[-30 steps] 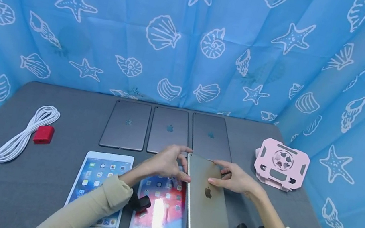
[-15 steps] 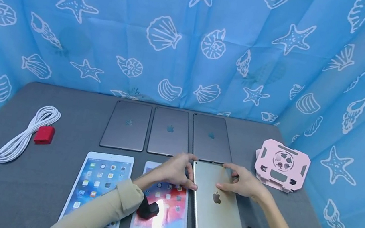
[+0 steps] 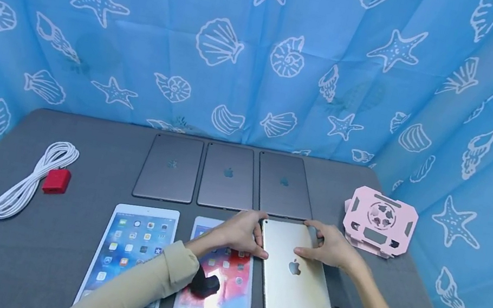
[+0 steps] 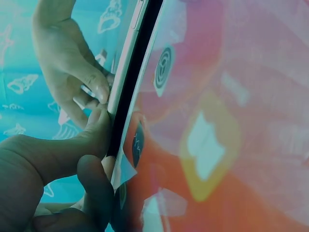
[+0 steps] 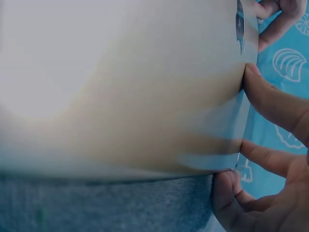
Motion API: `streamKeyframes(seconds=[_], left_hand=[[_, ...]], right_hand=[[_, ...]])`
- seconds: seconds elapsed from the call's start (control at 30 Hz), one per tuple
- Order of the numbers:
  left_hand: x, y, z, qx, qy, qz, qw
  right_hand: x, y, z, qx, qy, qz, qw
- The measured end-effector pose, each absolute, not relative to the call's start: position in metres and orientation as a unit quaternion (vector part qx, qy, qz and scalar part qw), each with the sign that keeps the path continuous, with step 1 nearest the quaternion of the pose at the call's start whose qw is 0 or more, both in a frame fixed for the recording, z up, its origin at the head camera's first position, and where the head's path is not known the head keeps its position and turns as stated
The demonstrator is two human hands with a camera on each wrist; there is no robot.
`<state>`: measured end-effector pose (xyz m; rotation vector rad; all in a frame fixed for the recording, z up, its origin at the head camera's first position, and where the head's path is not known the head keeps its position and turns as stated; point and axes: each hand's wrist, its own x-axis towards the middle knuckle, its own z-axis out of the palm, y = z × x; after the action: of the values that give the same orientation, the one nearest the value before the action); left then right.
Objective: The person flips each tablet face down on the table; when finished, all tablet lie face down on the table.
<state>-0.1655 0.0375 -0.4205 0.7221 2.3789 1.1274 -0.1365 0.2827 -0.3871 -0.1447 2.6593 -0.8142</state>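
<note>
My L hand (image 3: pixel 241 232) & R hand (image 3: pixel 331 246) gripped gold tablet (image 3: pixel 298 295) by top corners, rt of red-screen tablet (image 3: pixel 237 298).

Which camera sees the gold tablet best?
The head view: nearly the whole back of the gold tablet shows. The left wrist view shows mainly its edge; the right wrist view, part of its back.

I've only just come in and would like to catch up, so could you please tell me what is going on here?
A person is handling a gold tablet, back up, with the left hand at its left edge and the right hand at its far right corner. It is to the right of two white tablets with lit screens. Three grey tablets lie back up in a row behind. Whether the gold one rests fully flat is hard to tell.
</note>
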Motion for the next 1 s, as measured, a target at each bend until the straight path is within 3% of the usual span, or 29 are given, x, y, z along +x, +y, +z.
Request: streamKeyframes(seconds=[0.5, 1.0], left_hand=[[-0.1625, 0.0450, -0.4237, 0.278, 0.878, 0.361, 0.145], [-0.1611, 0.0442, -0.4257, 0.275, 0.889, 0.345, 0.123]], right_hand=[[-0.1336, 0.2809, -0.3865, -0.049, 0.957, -0.238, 0.157], [-0.1358, 0.2763, -0.3834, -0.038, 0.963, -0.211, 0.163]])
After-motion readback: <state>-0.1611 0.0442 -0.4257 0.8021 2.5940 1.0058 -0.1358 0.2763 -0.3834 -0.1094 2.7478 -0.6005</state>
